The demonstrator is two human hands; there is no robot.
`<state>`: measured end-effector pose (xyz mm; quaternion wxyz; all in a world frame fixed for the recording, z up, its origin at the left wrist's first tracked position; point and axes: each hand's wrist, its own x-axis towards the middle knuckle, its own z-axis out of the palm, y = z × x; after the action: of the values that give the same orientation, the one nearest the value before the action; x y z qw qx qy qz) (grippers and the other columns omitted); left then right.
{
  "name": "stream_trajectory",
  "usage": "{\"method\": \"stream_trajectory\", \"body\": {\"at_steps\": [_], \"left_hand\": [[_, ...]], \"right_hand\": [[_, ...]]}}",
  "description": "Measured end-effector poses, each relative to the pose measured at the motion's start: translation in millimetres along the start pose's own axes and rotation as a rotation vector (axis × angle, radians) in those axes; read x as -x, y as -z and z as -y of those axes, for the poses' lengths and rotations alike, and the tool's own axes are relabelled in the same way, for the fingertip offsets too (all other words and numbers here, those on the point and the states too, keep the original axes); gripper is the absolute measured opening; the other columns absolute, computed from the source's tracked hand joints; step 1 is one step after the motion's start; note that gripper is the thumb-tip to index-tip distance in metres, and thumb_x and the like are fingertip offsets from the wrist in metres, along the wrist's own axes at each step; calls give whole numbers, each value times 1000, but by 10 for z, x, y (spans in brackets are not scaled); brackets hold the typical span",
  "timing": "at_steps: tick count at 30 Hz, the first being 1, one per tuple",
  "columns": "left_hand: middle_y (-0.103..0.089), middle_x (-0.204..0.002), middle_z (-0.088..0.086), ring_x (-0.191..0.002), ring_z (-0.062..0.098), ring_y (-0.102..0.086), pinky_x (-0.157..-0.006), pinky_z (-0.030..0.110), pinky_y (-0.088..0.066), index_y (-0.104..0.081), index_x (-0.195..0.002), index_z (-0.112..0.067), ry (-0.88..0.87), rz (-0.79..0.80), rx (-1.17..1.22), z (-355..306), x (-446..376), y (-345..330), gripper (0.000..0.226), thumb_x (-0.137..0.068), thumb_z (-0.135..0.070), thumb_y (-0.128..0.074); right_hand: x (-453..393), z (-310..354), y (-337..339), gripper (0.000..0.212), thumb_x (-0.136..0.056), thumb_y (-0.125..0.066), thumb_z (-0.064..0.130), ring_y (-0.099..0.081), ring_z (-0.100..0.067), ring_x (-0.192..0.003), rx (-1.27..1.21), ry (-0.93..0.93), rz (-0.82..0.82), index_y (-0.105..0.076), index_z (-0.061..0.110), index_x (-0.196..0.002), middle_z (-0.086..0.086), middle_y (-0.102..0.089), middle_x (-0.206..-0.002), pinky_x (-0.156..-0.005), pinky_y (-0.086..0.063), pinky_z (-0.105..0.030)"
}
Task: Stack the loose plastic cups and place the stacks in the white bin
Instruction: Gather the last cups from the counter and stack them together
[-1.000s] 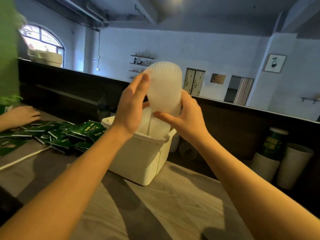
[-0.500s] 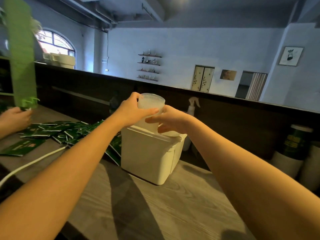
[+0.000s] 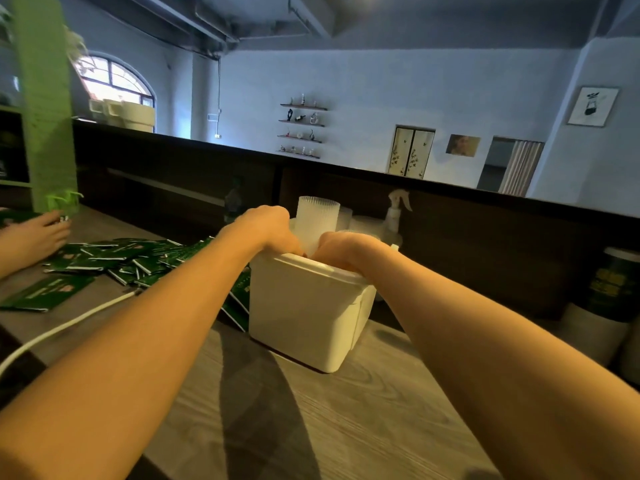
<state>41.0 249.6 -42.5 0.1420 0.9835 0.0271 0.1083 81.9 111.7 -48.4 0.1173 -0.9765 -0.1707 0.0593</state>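
Both hands (image 3: 277, 230) have lowered the cup stack (image 3: 317, 216) into the white bin (image 3: 304, 317).

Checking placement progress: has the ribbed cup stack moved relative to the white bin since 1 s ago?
Yes. The cup stack has gone down into the white bin; earlier it was held well above the rim, now only its top shows.
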Motion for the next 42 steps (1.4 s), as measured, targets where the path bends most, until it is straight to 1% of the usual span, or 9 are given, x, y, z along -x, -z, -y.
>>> {"method": "stream_trajectory", "body": {"at_steps": [3,9,13,16,19,21,28,35,42], "left_hand": [[-52,-75,3,-68,19,-51,-60,32,-43,-51,-70,-17,2,26,-83,-26,-10,22,37,-77,-44,-75],[-54,-79,3,-79,22,-58,-69,34,-47,-50,-71,-19,-29,85,-66,-42,-15,31,37,-79,-47,-74],[-44,-67,1,-63,15,-47,-62,28,-38,-53,-70,-18,-43,77,10,-74,26,71,39,-83,-51,-70],[-54,-75,3,-67,15,-50,-60,30,-39,-58,-79,-13,-78,-75,33,-174,89,113,45,-85,-57,-64],[-65,-105,3,-92,20,-60,-76,35,-49,-62,-116,-15,-151,-265,51,-366,191,138,48,-89,-54,-60],[-63,-121,3,-106,22,-59,-87,38,-50,-58,-128,-19,-201,-343,92,-551,286,140,51,-90,-53,-59],[-66,-114,-2,-103,17,-61,-82,34,-51,-64,-120,-22,-394,-464,267,-1319,554,-101,36,-94,-45,-58],[-61,-98,-11,-93,11,-56,-79,30,-48,-69,-106,-27,-449,-333,347,-1883,577,-784,28,-91,-47,-59],[-67,-100,-9,-95,14,-62,-84,40,-55,-67,-105,-30,-336,-89,456,-2084,377,-1659,25,-90,-48,-60]], "right_hand": [[-14,8,-16,33,-94,-59,30,-53,-17,-96,57,25,22,-56,15,-123,-5,-58,-110,-82,-40,-31],[-11,-29,5,29,-93,-60,26,-58,-19,-99,75,53,60,-61,13,-120,-5,-63,-110,-87,-46,-31],[76,-52,126,34,-89,-67,23,-64,-20,-100,-26,84,60,-64,7,-119,-7,-66,-108,-88,-55,-33],[286,-103,315,33,-91,-67,21,-66,-18,-99,-244,168,10,-63,4,-118,-8,-67,-107,-85,-57,-32],[553,-318,499,33,-91,-65,21,-67,-18,-99,-348,234,-134,-61,3,-119,-9,-67,-109,-86,-58,-34],[741,-551,599,32,-92,-64,21,-68,-16,-96,-406,239,-259,-60,6,-119,-8,-68,-106,-84,-58,-32],[1327,-1648,727,27,-92,-64,26,-69,-12,-92,-502,70,-460,-60,13,-116,-4,-69,-103,-80,-59,-29],[1647,-2689,410,37,-91,-65,31,-64,-15,-97,-374,-219,-613,-55,17,-124,-2,-63,-108,-83,-57,-36],[1556,-3176,45,61,-90,-67,31,-56,-24,-113,-98,-433,-527,-40,12,-141,-8,-54,-130,-83,-48,-31]]}}
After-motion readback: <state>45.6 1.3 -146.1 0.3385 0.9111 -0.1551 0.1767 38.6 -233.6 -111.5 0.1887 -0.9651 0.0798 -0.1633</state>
